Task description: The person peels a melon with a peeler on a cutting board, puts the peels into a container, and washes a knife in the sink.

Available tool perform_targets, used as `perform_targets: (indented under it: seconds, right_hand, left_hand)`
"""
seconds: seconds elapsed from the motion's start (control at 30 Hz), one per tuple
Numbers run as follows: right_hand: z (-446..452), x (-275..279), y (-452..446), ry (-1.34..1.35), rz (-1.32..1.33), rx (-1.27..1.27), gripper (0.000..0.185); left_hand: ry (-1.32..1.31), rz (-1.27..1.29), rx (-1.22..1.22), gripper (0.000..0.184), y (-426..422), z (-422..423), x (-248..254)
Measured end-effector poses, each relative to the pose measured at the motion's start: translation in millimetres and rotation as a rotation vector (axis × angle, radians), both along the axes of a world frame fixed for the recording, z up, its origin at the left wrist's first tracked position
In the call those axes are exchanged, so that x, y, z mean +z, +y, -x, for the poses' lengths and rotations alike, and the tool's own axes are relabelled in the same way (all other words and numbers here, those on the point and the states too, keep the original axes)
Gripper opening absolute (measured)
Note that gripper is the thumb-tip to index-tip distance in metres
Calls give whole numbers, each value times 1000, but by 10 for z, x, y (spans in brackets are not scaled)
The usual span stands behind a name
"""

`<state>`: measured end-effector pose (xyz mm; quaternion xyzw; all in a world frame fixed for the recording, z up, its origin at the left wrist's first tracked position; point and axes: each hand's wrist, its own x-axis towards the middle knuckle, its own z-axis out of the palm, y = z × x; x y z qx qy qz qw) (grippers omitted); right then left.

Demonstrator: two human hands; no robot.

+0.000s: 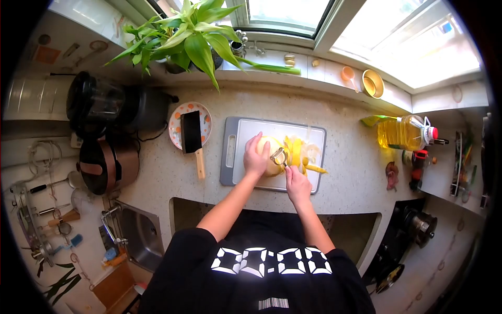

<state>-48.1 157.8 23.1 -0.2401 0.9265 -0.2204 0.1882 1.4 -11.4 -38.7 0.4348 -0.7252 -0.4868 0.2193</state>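
A pale yellow, rounded fruit or vegetable (273,168), at least partly peeled, lies on the white cutting board (246,180) with the grey edge; its exact kind is not clear. My left hand (255,155) is wrapped around its left side, gripping it against the board. In my right hand (298,185) is a metal peeler (278,156), held by its handle, with its head at the right side of the yellow piece. Strips of yellow peel (296,150) are heaped on the board just right of the peeler, some reaching the board's right edge.
Left of the board, a cleaver (191,133) rests across a patterned plate (205,116). A rice cooker (108,165), a blender (97,104) and a sink (137,233) are farther left. An oil bottle (402,132) and a stove (389,238) stand right; a potted plant (193,36) sits on the sill.
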Motion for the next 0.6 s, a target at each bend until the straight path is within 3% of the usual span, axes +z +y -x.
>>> perform_targets:
  seconds: [0.6]
  right_hand:
    - [-297,-430,453,-29,166,-72,28]
  left_hand:
    - [-85,-30,52,44,-5,63,170]
